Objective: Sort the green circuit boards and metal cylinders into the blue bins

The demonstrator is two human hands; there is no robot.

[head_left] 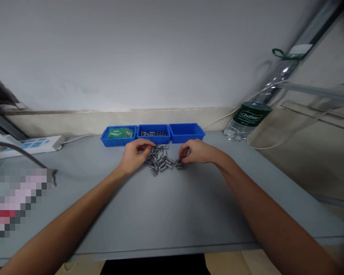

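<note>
A loose pile of small shiny metal pins [159,160] lies on the grey table, between my two hands. At the pile's upper left is my left hand [134,156], its thumb and index fingertip brought close together at the pins; whatever they hold is too small to make out. My right hand [197,151] is at the pile's right side, with fingers curled and pinched on a metal pin [179,160]. Another pin [180,167] lies on the table just below those fingertips.
Three blue bins stand behind the pile: the left bin [114,143] has green-and-white packets, the middle bin [154,139] metal pieces, and the right bin [187,139] shows nothing inside. A large water bottle [248,118] stands right; a power strip [40,144] lies left.
</note>
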